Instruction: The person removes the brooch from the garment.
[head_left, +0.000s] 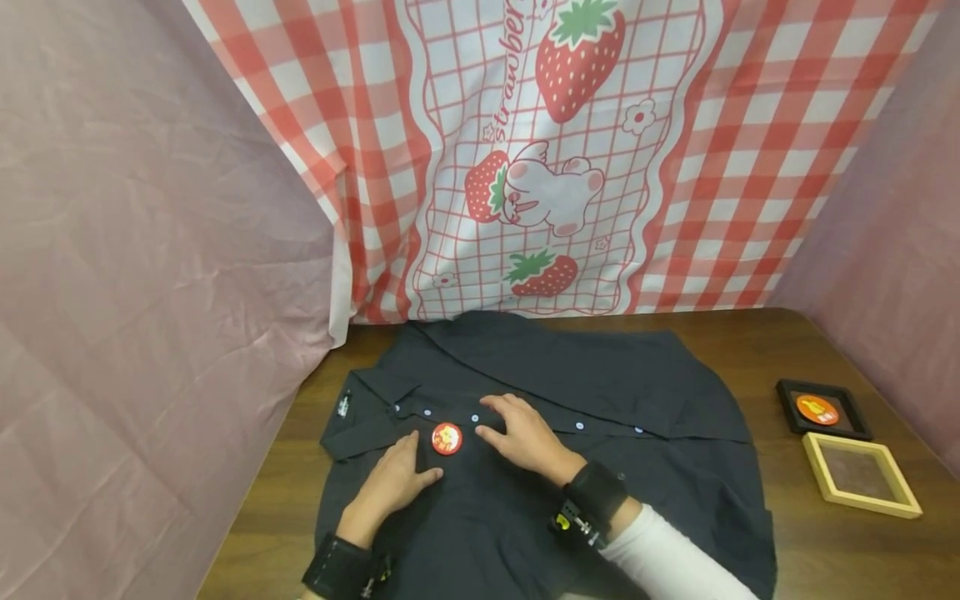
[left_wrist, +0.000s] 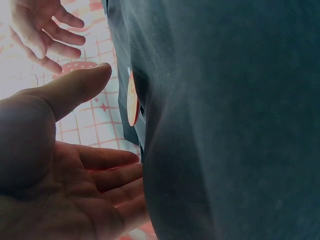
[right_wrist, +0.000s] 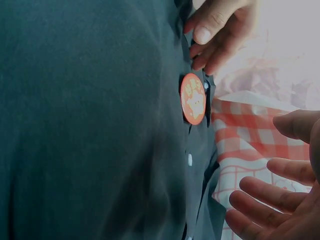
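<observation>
A round red pin badge (head_left: pixel 447 438) sits on a dark button-up fabric shirt (head_left: pixel 645 392). Left hand (head_left: pixel 393 482) and right hand (head_left: pixel 525 433) rest flat either side, grip open, smoothing the cloth.

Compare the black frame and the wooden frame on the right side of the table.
The black frame is dark-rimmed and holds a round orange badge; the wooden frame is pale-rimmed and shows no badge inside. The black frame lies farther from the person, the wooden frame nearer. The wooden frame looks somewhat larger. Both are square, lie flat on the table and sit right of the dark shirt.
</observation>
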